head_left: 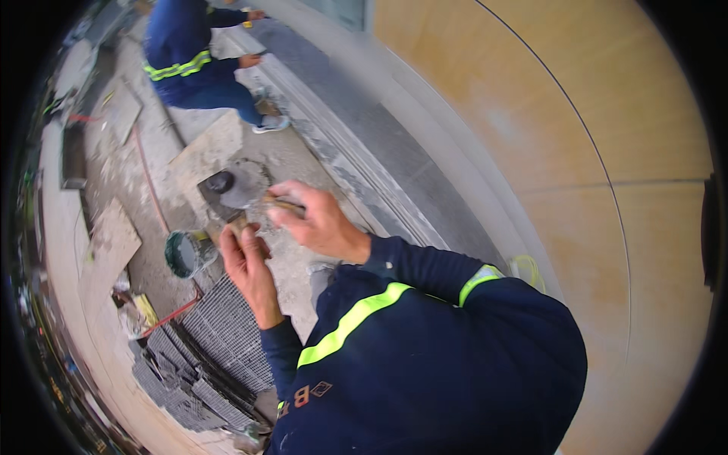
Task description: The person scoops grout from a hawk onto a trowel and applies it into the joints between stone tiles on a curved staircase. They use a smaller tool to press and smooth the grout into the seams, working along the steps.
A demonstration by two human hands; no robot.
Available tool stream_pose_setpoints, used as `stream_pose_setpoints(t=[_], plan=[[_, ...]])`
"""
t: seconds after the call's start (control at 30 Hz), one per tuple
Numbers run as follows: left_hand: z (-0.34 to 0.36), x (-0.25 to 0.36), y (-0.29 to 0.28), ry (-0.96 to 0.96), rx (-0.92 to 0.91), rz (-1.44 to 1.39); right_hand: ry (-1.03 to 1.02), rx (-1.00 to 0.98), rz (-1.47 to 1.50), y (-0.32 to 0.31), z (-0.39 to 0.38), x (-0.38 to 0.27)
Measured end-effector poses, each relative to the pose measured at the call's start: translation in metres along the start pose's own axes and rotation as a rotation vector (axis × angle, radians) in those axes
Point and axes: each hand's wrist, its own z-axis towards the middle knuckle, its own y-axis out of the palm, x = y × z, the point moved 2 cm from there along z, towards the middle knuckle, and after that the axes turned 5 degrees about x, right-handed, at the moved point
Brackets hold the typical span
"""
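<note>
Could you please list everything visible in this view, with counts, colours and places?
Trowel: one, grey blade loaded with mortar, wooden handle, between the two hands.
Bucket: one, green inside, on the ground left of the hands.
Metal gratings: several, grey, stacked at lower left.
Boards: a few, pale, lying on the ground beyond the trowel.
Stone curb: one, grey, running diagonally beside the tan wall.
Co-worker: one, navy clothing with a yellow reflective band, crouching at the top.
Left hand: holding the trowel handle.
Right hand: gripping a small brownish item, unclear, by the blade.
</note>
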Motion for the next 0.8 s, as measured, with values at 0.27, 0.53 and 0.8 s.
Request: stream_pose_setpoints(t=[0.27, 0.53, 0.8], plan=[[-0.009, -0.015, -0.007, -0.188, -0.125, 0.078, -0.095, -0.048, 0.053, -0.031, 0.006, -0.016], [0.026, 0.014, -0.027, -0.286, -0.342, -0.011, -0.609, -0.189, -0.378, -0.096, 0.029, -0.040], [0.036, 0.026, -0.024, -0.316, -0.413, -0.318, -0.636, -0.317, -0.386, -0.086, 0.068, -0.056]])
